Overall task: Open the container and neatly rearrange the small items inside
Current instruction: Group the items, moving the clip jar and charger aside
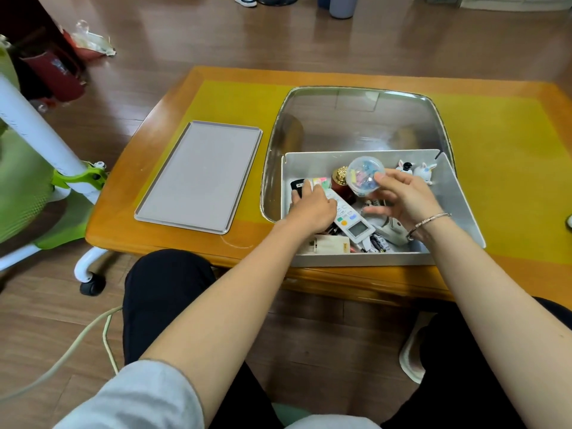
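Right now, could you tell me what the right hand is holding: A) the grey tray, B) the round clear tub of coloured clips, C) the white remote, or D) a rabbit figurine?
B: the right hand pinches the clear tub above the box.

Hands hide box clutter (labels unreadable)
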Demonstrator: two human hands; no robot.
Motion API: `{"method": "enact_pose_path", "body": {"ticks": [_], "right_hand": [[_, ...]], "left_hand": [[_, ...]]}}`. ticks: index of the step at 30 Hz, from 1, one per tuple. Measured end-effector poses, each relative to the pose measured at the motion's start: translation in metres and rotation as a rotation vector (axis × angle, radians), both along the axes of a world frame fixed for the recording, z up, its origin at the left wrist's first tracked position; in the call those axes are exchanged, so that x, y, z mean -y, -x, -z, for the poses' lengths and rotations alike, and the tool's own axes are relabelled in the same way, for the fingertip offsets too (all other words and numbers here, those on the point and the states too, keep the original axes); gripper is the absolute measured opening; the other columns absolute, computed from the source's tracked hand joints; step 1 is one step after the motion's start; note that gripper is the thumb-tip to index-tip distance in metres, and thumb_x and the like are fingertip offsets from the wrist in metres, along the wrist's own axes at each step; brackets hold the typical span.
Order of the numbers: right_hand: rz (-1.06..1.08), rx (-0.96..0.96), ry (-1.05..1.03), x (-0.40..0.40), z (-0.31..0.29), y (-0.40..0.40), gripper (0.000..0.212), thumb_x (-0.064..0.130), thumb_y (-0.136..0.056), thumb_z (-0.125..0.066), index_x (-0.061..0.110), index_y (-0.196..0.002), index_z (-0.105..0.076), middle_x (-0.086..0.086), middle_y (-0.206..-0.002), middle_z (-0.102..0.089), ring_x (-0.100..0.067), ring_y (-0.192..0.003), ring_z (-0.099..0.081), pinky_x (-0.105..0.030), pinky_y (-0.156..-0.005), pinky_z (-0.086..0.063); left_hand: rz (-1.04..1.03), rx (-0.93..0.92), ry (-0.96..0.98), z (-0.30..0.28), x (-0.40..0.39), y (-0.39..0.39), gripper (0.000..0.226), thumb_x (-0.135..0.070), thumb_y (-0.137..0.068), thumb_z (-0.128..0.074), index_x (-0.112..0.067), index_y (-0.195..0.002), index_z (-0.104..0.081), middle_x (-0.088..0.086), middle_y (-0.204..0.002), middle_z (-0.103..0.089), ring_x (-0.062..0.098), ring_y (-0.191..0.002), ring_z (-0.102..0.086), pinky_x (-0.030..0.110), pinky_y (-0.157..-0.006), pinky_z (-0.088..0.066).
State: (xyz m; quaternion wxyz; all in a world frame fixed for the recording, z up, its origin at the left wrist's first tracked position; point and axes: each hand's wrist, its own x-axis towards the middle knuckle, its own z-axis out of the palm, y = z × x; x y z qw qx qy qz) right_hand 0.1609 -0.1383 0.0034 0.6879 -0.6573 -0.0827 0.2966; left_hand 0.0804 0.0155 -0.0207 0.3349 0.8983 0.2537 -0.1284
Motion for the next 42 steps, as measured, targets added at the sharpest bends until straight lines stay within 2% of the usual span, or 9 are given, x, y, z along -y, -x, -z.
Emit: {"method": "enact_pose_path", "body": {"ticks": [6, 11, 19, 22, 25, 29, 30, 32, 42], "right_hand": [[-0.01, 0.04, 0.0, -0.011, -0.001, -0.004, 0.008, 0.016, -0.091, -0.059, 0.01, -0.096, -0.062, 0.002, -0.072, -0.068, -0.016, -0.075, -0.064, -0.033, -0.06, -0.06], [-0.034, 0.057, 0.031, -0.028, -0.007, -0.006, 0.008, 0.018, -0.091, -0.059, 0.012, -0.094, -0.062, -0.007, -0.09, -0.067, -0.017, -0.077, -0.066, -0.034, -0.062, -0.06], [-0.035, 0.058, 0.038, -0.037, -0.014, -0.005, 0.01, 0.021, -0.092, -0.059, 0.012, -0.087, -0.061, -0.006, -0.085, -0.064, -0.013, -0.065, -0.062, -0.033, -0.058, -0.06], [-0.033, 0.062, 0.05, -0.036, -0.012, -0.004, 0.01, 0.021, -0.091, -0.059, 0.012, -0.087, -0.061, -0.005, -0.083, -0.065, -0.011, -0.063, -0.063, -0.036, -0.061, -0.06], [-0.025, 0.059, 0.06, -0.035, -0.011, -0.003, 0.011, 0.022, -0.091, -0.06, 0.012, -0.087, -0.06, -0.005, -0.085, -0.065, -0.013, -0.066, -0.062, -0.038, -0.064, -0.059], [-0.023, 0.059, 0.054, -0.034, -0.011, -0.002, 0.011, 0.022, -0.091, -0.06, 0.011, -0.09, -0.061, -0.005, -0.085, -0.066, -0.013, -0.067, -0.062, -0.038, -0.067, -0.058], [-0.023, 0.062, 0.051, -0.033, -0.011, -0.001, 0.011, 0.022, -0.091, -0.06, 0.011, -0.09, -0.061, -0.005, -0.086, -0.066, -0.013, -0.067, -0.062, -0.037, -0.067, -0.058], [-0.016, 0.065, 0.037, -0.034, -0.012, 0.0, 0.011, 0.022, -0.091, -0.06, 0.012, -0.09, -0.061, -0.005, -0.085, -0.067, -0.01, -0.063, -0.064, -0.035, -0.064, -0.058], [-0.009, 0.125, 0.035, -0.043, -0.017, -0.002, 0.008, 0.017, -0.092, -0.058, 0.014, -0.1, -0.059, -0.003, -0.088, -0.062, -0.012, -0.067, -0.062, -0.03, -0.057, -0.056]], "left_hand": [[0.123, -0.252, -0.223, 0.011, -0.002, -0.003, 0.067, -0.044, -0.099, -0.024, -0.01, -0.153, -0.005, 0.009, -0.16, 0.008, 0.038, -0.141, -0.022, 0.048, -0.111, -0.025], [0.13, -0.277, -0.304, 0.006, 0.005, 0.002, 0.061, -0.045, -0.1, -0.02, -0.008, -0.148, -0.023, 0.02, -0.151, -0.023, 0.036, -0.127, -0.042, 0.044, -0.099, -0.039], [0.083, -0.447, -0.262, -0.016, -0.003, -0.025, 0.059, -0.029, -0.096, -0.04, -0.012, -0.15, -0.021, 0.024, -0.151, -0.024, 0.047, -0.136, -0.026, 0.054, -0.109, -0.031], [0.088, -0.422, -0.178, -0.021, -0.002, -0.029, 0.045, -0.028, -0.094, -0.045, -0.011, -0.135, -0.04, 0.01, -0.117, -0.057, 0.027, -0.106, -0.058, 0.041, -0.092, -0.046], [0.039, -0.414, -0.148, -0.023, 0.0, -0.025, 0.033, -0.028, -0.096, -0.043, -0.015, -0.126, -0.046, 0.002, -0.079, -0.052, 0.015, -0.063, -0.055, 0.029, -0.074, -0.045], [-0.085, -0.373, -0.102, -0.013, 0.001, -0.026, 0.05, -0.037, -0.098, -0.04, -0.013, -0.142, -0.038, 0.015, -0.133, -0.043, 0.006, -0.049, -0.063, 0.025, -0.066, -0.039], [-0.151, -0.349, -0.09, -0.011, 0.001, -0.025, 0.053, -0.041, -0.097, -0.04, -0.011, -0.141, -0.039, 0.017, -0.14, -0.033, 0.009, -0.096, -0.064, 0.027, -0.071, -0.038], [-0.276, -0.288, -0.054, -0.005, 0.004, -0.022, 0.055, -0.046, -0.095, -0.044, -0.008, -0.136, -0.044, 0.017, -0.142, -0.026, 0.029, -0.132, -0.027, 0.034, -0.088, -0.039], [-0.229, 0.181, -0.147, -0.005, 0.027, 0.017, 0.035, -0.014, -0.091, -0.051, -0.003, -0.124, -0.052, 0.01, -0.138, -0.028, 0.028, -0.125, -0.031, 0.039, -0.109, -0.028]]}}
